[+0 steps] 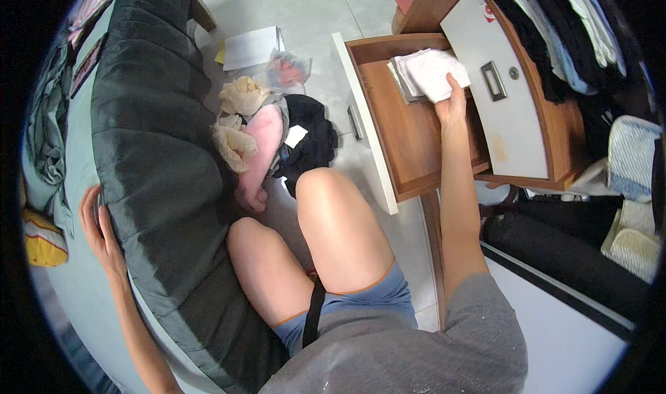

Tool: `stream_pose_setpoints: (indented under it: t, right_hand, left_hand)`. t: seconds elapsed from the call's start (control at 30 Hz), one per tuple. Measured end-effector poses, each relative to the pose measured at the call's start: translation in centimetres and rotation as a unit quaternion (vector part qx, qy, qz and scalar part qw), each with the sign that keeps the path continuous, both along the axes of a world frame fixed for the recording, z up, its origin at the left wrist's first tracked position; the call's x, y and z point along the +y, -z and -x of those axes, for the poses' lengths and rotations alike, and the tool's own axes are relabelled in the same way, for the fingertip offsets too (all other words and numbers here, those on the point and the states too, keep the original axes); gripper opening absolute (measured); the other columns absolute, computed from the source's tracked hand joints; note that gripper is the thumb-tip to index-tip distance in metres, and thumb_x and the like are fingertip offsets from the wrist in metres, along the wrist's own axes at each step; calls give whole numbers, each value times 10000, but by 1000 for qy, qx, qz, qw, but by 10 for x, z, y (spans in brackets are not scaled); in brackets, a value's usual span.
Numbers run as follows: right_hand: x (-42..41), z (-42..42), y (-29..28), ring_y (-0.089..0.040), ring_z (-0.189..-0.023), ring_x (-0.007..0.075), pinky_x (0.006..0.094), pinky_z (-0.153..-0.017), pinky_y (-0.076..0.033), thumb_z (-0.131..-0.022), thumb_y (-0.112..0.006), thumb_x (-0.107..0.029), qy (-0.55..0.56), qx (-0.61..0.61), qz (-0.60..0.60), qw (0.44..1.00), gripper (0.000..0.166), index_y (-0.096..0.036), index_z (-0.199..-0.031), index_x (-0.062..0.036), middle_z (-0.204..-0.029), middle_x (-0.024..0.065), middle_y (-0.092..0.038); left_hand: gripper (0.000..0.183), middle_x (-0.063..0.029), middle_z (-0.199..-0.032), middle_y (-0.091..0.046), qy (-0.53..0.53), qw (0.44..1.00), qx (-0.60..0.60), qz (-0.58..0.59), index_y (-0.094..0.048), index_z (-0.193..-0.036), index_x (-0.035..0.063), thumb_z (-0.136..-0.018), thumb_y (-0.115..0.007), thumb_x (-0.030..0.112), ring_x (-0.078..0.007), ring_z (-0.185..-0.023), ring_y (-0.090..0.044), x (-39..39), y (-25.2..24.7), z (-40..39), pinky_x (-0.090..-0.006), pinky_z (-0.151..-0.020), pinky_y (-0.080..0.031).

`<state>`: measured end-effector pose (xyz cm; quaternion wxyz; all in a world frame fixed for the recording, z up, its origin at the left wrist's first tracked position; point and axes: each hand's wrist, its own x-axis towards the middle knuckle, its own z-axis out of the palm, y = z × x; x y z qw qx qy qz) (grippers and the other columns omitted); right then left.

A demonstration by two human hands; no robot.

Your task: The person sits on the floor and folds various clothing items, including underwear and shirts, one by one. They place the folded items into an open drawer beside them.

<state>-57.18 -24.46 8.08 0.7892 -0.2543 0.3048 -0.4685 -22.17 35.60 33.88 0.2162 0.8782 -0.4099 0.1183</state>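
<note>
My right hand (453, 102) grips a folded white cloth (429, 71), thumb on top and fingers hidden below. The cloth is over the back part of a pulled-out wooden drawer (400, 149) with a white front. Just under its left side show the edges of other folded fabric (399, 84); whether the cloth rests on them I cannot tell. At the far left, my left hand (101, 232) lies on the edge of the bed (78, 290), beside dark green quilted bedding (156, 149). Its fingers are slightly apart and hold nothing.
A heap of clothes with a pink plush piece (263, 139) and black fabric (309, 128) lies on the tiled floor, near white papers (251, 48). Above the open drawer is a closed white drawer (499, 82). Hanging clothes (551, 35) crowd the right side.
</note>
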Motion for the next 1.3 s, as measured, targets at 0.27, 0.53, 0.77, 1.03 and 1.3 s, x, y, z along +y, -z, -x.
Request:
stream_pose_setpoints:
  t: [0.27, 0.53, 0.77, 1.03, 1.3]
  right_hand:
    - [-51, -17, 103, -503, -1235, 286, 450, -1056, -411, -881, -568, 10, -13, 64, -58, 996, 501, -434, -1361, -43, -1351, 115, -517]
    - [-16, -26, 45, -228, -1380, 466, 537, -1133, -163, -913, -474, -543, 98, 741, 459, 480, 812, -246, -1477, -6, -1484, 302, -260]
    - [-23, -67, 97, -88, -1442, 417, 637, -1113, -15, -922, -211, -680, -113, 810, 391, 421, 742, -175, -1527, -250, -1574, 160, -144]
    - [-64, -64, 57, -225, -1417, 381, 522, -1140, -166, -892, -337, -694, -189, 768, 367, 489, 811, -287, -1496, -156, -1532, 192, -262]
    - [195, -210, -42, -602, -951, 208, 323, -816, -484, -914, -540, -109, -250, 333, 582, 699, 262, -616, -1164, -85, -1077, 105, -633]
  left_hand:
    - [274, -145, -1225, -535, -11, 1000, -10, -4, -553, -1176, -30, -971, -433, 107, -253, -1211, -473, 1, 8, -15, -343, -1064, -300]
    - [267, -140, -1215, -540, -15, 999, -23, -23, -543, -1196, -12, -979, -443, 107, -238, -1196, -485, 14, 9, -16, -334, -1054, -315]
    - [261, -142, -1179, -561, -10, 999, -29, -19, -551, -1168, -22, -981, -445, 126, -248, -1186, -490, -5, 3, -12, -342, -1048, -319]
    - [247, -116, -1157, -570, 2, 1000, -8, 24, -603, -1107, 19, -946, -513, 182, -232, -1115, -531, -15, 4, -13, -322, -982, -381]
    - [198, -77, -1056, -618, 2, 997, -56, 46, -635, -1022, 56, -902, -564, 196, -236, -1031, -570, -8, 5, -14, -324, -919, -403]
